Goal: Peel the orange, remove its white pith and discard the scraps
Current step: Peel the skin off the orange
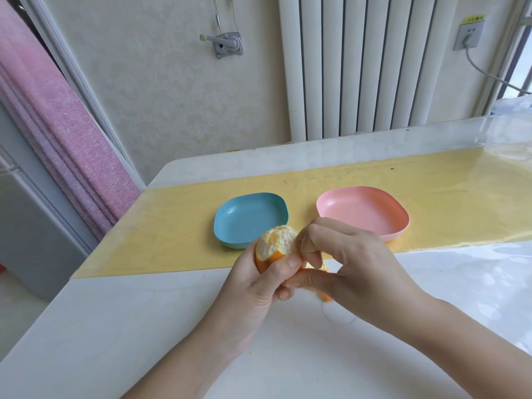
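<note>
- Left hand (256,286) grips the orange (277,240) from below.
- Right hand (359,260), touching it, pinches a peel strip (325,296).
- Orange's top is bare and pithy; rind remains lower down.

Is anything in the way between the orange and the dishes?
Nothing visible. The left hand holds the orange in front of the blue dish, the right hand pinches its peel, and only bare yellow mat lies before the pink dish.

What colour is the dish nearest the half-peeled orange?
Blue: the blue dish sits just behind the orange, seen best in the head view.
</note>
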Demonstrator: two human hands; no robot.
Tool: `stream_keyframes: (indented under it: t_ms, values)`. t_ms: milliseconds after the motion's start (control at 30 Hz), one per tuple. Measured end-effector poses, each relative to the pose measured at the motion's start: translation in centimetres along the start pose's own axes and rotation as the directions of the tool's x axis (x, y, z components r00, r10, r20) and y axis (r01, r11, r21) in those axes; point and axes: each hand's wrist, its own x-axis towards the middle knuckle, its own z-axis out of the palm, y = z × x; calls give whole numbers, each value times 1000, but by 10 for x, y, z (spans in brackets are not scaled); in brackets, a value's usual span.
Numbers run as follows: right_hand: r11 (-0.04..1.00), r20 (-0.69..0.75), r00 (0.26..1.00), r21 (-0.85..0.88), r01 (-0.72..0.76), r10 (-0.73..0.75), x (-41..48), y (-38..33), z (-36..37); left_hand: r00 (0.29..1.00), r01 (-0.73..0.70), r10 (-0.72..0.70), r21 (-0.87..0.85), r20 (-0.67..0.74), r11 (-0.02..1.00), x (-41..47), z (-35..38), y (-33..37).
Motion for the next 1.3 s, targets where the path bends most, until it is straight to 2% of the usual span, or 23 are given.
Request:
stream_keyframes:
  t_ms: [133,300,533,700,967,1067,1300]
  values:
    - [1000,-19,1000,25,-4,5,-1,0,0,1000,3,-3,-40,-3,999,0,2,2]
    - [998,-179,982,-6,65,-65,-4,-4,12,1000,-9,10,-206,7,979,-2,3,7]
    - [994,-243,966,-89,64,-84,-4,-6,17,997,-28,10,-217,-83,976,-1,6,4]
    - [997,-191,981,-73,15,-29,-5,-5,18,995,-34,20,-140,-97,990,0,6,1]
    - [988,-93,991,133,-83,96,-3,-3,9,988,-68,65,-13,-138,998,0,4,-4]
    - [982,-91,991,169,-81,97,-4,-3,9,989,-68,64,-29,-134,997,0,4,-5]
    - [1000,-160,987,-11,27,-29,-3,-11,10,998,12,-27,-227,-64,974,-1,9,3]
